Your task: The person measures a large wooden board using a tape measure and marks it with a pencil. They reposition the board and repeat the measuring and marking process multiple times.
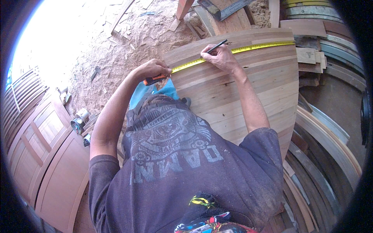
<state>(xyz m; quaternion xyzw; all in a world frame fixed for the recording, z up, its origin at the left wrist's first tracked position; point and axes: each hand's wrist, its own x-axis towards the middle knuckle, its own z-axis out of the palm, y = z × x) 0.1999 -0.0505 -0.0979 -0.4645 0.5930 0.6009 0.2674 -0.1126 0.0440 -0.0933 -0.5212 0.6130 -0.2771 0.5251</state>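
A wide wooden panel [248,89] made of joined strips lies in front of me and to the right. Across its far part runs a yellow tape measure blade [260,46], drawn out from the panel's left edge to its right edge. My left hand [152,70] is closed around the orange and black tape measure case [154,80] just off the left edge. My right hand [220,58] pinches a dark pencil [217,46] and rests on the panel at the blade, its fingertips touching or very near the tape. The pencil's lower tip is hidden by the fingers.
Stacked boards and curved timber strips [330,136] crowd the right side. A metal square [233,8] lies on wood at the far side. Wood scraps and sawdust cover the ground [136,46] at far left. Panelled doors [50,143] lean at left, near a white cup [82,113].
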